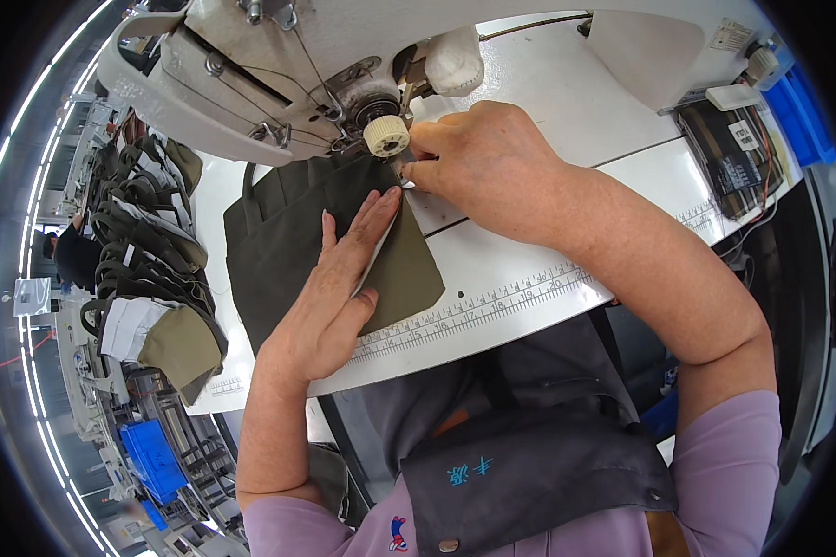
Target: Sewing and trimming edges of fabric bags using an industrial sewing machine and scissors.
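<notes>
**Resting a left hand flat on a dark fabric piece at a sewing machine**

The fabric piece lies on the white table, its far edge reaching beneath the machine's head. A loop-like strap of the same dark cloth stands at its far left corner. Along its right side shows an olive panel, with a narrow white edge between that panel and the left hand.

The left hand is open, palm down, its fingers stretched towards the far right corner of the cloth. The right hand comes in from the right with bent fingers; its thumb and forefinger are close to that same corner, just beside the machine's cream knob. Whether they grip the cloth or a small part there cannot be told, as the fingertips are partly hidden.

A ruled scale runs along the table's near edge, to the right of the left wrist. On the left, well apart from the hands, is a long heap of dark, olive and white sewn pieces; a blue bin is nearer, below them. At the far right are a dark package with wires beside it and a blue container.
</notes>
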`<state>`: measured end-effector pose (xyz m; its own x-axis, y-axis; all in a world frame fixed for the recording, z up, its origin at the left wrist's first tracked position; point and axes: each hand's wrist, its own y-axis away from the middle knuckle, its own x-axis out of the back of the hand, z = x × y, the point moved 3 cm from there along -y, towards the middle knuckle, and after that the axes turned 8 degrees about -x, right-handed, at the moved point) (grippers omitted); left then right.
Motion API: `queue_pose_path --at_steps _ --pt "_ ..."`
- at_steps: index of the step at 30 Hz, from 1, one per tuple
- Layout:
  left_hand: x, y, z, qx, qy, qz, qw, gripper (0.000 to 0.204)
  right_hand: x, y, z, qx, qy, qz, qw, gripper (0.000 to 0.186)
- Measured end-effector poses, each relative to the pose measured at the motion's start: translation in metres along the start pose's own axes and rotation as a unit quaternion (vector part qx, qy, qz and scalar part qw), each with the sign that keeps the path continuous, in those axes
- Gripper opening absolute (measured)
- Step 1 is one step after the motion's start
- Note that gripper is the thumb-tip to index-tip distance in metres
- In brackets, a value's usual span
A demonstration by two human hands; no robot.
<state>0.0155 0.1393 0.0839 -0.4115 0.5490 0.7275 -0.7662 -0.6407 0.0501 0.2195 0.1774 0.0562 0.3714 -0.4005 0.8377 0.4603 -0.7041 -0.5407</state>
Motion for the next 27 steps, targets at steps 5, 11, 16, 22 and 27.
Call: queue_pose_path --at_steps 5,11,16,22,27 --pt "0.015 -0.001 0.005 0.007 0.003 -0.038 0.999 0.087 0.0 0.001 0.003 -0.003 -0.009 -0.006 1.0 0.019" --pt "0.013 -0.002 0.013 0.008 -0.127 -0.055 0.99 0.083 0.0 0.0 0.002 -0.007 -0.014 0.006 1.0 0.012" --pt "0.004 -0.003 0.013 0.036 -0.137 -0.02 0.99 0.07 -0.002 0.001 0.003 -0.011 0.001 -0.008 1.0 0.016" --pt "-0.018 0.0 -0.003 -0.064 -0.232 0.098 0.966 0.075 -0.001 0.001 0.007 -0.055 -0.056 -0.004 0.997 0.019" --pt "-0.018 0.001 -0.012 -0.063 -0.214 0.124 0.967 0.064 0.008 -0.002 0.009 -0.104 -0.077 -0.032 0.991 0.02"
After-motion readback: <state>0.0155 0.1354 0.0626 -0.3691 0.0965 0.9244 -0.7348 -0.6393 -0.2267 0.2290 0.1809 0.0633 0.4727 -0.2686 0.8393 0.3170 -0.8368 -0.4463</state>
